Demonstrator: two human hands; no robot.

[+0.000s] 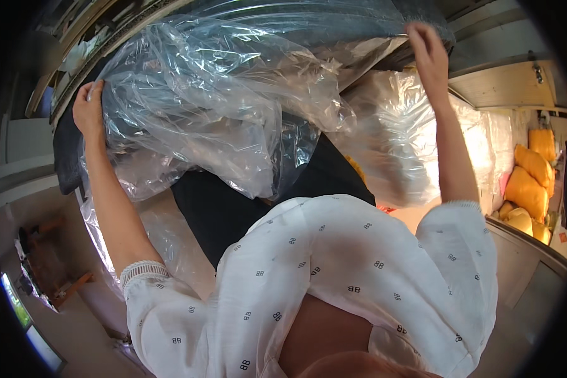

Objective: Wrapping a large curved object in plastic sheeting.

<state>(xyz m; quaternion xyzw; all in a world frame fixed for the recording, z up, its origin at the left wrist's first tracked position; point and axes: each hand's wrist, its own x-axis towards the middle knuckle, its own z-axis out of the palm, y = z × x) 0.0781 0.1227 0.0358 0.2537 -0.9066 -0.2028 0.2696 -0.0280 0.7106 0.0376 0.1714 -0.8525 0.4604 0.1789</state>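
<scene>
A large, crumpled sheet of clear plastic (pixel 201 94) lies over the dark work surface in front of me and droops over its near edge toward my lap. At the sheet's left side, my left hand (pixel 89 108) is closed, its thumb and fingers pinching the plastic edge. My right hand (pixel 429 60) is raised farther out at the far right corner. Its fingers are curled together at the plastic's right edge, and the fingertips are slightly blurred. Between the two hands the film is bunched in shiny folds, with part of it hanging over my black trousers (pixel 201 208).
A big stack wrapped in clear plastic (pixel 390 126) stands on the right, near my right forearm. Beyond it are a wooden panel (pixel 504 85) and several orange-yellow bundles (pixel 528 189). A wooden frame (pixel 60 101) borders the work surface at left.
</scene>
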